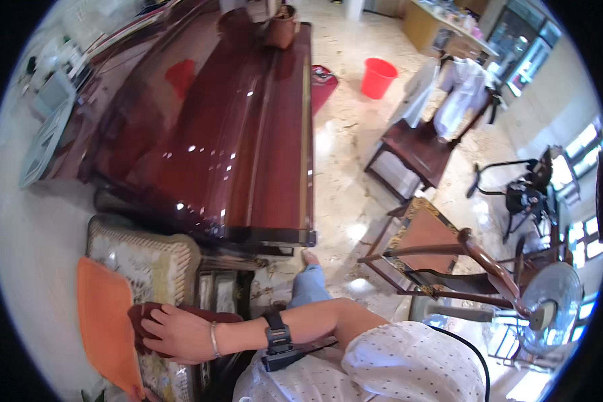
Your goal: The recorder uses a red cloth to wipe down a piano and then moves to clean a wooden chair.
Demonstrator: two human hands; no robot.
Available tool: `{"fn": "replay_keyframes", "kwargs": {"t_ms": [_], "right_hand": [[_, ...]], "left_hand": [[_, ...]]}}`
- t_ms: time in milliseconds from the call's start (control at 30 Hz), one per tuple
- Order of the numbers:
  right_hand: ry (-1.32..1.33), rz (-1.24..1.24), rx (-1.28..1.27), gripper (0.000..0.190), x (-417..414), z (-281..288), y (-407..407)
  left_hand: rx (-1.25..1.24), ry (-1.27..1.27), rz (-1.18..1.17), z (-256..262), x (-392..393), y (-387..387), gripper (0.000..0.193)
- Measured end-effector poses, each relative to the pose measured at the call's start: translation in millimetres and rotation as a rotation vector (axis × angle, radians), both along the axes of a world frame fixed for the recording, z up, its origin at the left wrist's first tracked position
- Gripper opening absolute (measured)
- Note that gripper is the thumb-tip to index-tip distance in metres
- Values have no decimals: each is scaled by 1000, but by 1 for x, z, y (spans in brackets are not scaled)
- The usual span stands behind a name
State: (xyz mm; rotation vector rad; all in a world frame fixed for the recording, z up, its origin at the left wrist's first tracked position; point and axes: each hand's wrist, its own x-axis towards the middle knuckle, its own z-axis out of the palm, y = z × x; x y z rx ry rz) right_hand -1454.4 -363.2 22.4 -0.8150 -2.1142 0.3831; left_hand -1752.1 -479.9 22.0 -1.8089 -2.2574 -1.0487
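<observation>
My right arm crosses in front of me to the left. My right hand (178, 332) lies with bent fingers over a bunched dark red cloth (143, 316). Under the cloth is a floral cover (140, 251) with a braided border, spread over a piece of furniture. An orange flat panel (103, 321) stands along the cover's left side. At the bottom edge of the picture, my left hand (148, 395) shows only in part, with its fingers at the panel's lower corner. A strap with a black device (279, 337) is on my right forearm.
A long glossy dark red wooden furniture top (221, 140) stretches ahead, bearing a brown pot (281, 32). Across the marble-like floor are a red bucket (378, 78), a chair with clothes (417, 145), a tipped wooden chair (427, 241) and a fan (553, 306).
</observation>
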Motion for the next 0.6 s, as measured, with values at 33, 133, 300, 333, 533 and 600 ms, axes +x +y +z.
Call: {"fn": "replay_keyframes", "kwargs": {"t_ms": [33,133,300,333,533,600], "right_hand": [[-26,48,14,55,-6,-2,-5],[-38,214,36,56,-27,-3,-21],[-57,290,163,50,-27,-13,-38],[-47,317,158,48,-16,-13,-32],[72,-301,243,36,86,-12,48],[383,-640,179,44,99,-48,67]], "left_hand": [[13,52,-80,5,8,-2,36],[-72,-99,-9,-21,-13,7,36],[-110,-71,50,-5,8,3,38],[-109,-74,90,-2,7,-2,38],[-122,-157,65,12,20,-4,40],[-128,-195,29,13,23,-1,42]]}}
